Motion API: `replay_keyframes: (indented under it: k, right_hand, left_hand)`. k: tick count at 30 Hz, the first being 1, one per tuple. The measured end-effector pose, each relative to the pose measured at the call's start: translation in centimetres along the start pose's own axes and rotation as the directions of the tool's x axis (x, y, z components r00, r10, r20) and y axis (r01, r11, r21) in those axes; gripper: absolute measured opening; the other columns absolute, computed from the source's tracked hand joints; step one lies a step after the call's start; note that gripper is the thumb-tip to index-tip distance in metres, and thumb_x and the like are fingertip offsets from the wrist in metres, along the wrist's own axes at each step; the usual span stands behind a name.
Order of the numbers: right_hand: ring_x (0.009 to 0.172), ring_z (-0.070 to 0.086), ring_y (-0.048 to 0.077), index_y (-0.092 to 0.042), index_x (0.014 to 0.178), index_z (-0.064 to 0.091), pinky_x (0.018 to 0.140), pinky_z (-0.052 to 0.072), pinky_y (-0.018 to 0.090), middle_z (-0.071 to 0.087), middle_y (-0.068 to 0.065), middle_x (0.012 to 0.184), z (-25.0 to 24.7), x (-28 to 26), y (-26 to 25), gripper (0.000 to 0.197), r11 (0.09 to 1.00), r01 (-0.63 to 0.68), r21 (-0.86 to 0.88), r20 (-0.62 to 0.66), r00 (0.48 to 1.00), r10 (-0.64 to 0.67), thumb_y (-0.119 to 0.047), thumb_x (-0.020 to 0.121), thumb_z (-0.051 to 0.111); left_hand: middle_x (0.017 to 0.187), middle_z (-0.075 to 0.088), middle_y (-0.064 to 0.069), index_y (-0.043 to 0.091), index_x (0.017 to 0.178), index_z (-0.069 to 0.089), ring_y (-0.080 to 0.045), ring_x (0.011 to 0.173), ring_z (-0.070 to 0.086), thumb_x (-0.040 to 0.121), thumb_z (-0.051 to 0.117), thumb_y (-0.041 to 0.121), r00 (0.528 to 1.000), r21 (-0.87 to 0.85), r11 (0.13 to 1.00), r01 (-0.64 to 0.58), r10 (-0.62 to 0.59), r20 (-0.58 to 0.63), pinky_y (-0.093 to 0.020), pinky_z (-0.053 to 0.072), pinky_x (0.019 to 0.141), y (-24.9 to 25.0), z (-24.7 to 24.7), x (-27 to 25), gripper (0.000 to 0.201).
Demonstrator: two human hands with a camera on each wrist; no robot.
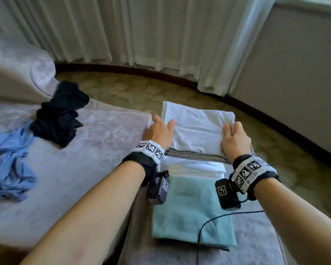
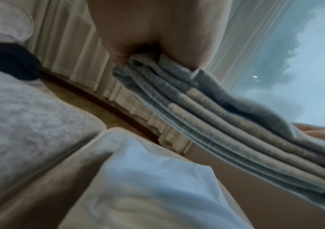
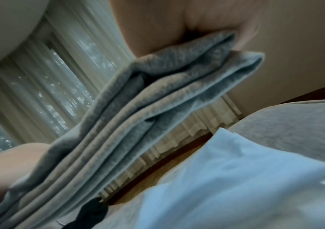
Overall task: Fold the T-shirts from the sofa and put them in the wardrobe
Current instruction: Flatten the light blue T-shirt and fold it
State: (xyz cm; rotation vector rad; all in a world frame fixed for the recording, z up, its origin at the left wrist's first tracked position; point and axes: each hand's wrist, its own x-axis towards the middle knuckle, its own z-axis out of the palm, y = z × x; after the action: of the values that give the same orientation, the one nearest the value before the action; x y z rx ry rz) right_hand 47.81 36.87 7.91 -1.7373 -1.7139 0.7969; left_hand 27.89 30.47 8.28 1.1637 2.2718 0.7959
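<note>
White folded cotton T-shirt point(image 1: 197, 131) pinched edgewise by your left hand point(image 1: 159, 131) at 9 o'clock, right hand point(image 1: 235, 138) at 3; layers could splay if either pinch slackened.

nothing readable anywhere tbh, just black-and-white square code markers on the wristbands point(image 1: 150, 149) and the wrist cameras point(image 1: 223, 190)

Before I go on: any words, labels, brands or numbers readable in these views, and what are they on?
No readable text.
Left hand and right hand wristbands: black-and-white square code markers only.
White T-shirt, teal T-shirt, black garment, blue garment: no print or label visible.
</note>
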Motion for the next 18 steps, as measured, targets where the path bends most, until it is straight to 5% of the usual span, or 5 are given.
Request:
replay_keyframes:
  k: [7, 18]
  right_hand:
    - [0.095, 0.057, 0.044, -0.011, 0.094, 0.043, 0.072, 0.036, 0.037, 0.059, 0.029, 0.099, 6.8, 1.9, 9.6, 0.027, 0.972, -0.209, -0.106, 0.166, 0.96, 0.225, -0.036, 0.104, 0.037]
    - [0.109, 0.055, 0.044, -0.003, 0.118, 0.038, 0.08, 0.037, 0.041, 0.057, 0.028, 0.12, 7.6, 3.0, 9.4, 0.04, 0.945, -0.279, -0.171, 0.15, 0.941, 0.305, -0.04, 0.103, 0.034]
  left_hand:
    - [0.119, 0.059, -0.026, -0.002, 0.119, 0.038, -0.041, 0.103, 0.059, 0.101, 0.034, 0.047, 0.973, 0.145, 0.969, 0.2, -0.214, 0.089, -0.039, 0.041, 0.074, -5.7, 9.4, 1.4, 0.052]
    - [0.112, 0.061, -0.024, -0.003, 0.125, 0.035, -0.041, 0.096, 0.06, 0.103, 0.026, 0.044, 0.964, 0.216, 0.94, 0.263, -0.266, -0.016, -0.037, 0.035, 0.065, -6.3, 11.5, 2.3, 0.053]
